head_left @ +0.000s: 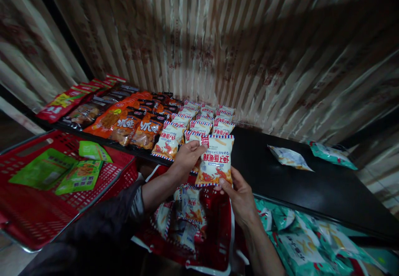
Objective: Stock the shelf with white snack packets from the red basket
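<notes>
A white snack bag [215, 161] with red lettering and striped edges is held upright between both hands. My left hand [187, 156] pinches its upper left edge. My right hand [240, 193] grips the lower right corner, thumb on the front. Behind it, rows of matching white bags [170, 139] stand on the black shelf [258, 172]. Below the hands, a red basket [218, 242] holds several more of these white bags [190, 209].
Orange snack packs [148, 130] and red packs [64, 103] line the shelf's left part. A red basket [120, 180] with green packs [79, 177] is at left. A white bag [289, 157] and a teal bag [332, 154] lie at right; teal bags [299, 247] sit below.
</notes>
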Demonstrator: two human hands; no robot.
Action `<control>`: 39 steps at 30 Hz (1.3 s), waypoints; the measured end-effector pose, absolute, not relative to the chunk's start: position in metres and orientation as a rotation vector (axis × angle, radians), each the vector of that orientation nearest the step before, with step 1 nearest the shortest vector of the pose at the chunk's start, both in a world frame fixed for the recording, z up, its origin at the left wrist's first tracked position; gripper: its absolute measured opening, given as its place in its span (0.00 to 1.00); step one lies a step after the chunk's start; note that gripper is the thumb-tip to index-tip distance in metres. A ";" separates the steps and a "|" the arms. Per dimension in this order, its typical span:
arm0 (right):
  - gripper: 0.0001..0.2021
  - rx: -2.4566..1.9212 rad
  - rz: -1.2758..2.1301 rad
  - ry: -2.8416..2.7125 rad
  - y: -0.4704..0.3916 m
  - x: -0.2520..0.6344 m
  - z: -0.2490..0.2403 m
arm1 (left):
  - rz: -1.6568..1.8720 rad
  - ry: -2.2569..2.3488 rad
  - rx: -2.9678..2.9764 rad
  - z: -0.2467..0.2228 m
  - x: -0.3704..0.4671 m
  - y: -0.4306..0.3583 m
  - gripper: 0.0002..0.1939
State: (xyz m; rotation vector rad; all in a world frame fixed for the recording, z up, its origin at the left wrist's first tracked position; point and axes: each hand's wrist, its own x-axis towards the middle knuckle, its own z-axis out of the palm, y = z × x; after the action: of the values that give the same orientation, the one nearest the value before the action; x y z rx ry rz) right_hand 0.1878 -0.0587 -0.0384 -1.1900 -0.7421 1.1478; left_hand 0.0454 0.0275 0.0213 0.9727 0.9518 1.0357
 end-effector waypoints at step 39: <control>0.22 -1.234 1.126 -0.901 -0.051 0.215 -0.030 | 0.810 1.067 1.544 0.083 0.076 0.082 0.04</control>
State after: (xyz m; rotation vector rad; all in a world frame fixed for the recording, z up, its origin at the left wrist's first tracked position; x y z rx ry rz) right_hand 0.2150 -0.0514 -0.0303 -1.2343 -0.9010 1.1264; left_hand 0.0758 0.0824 0.0829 1.5442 1.0671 0.8103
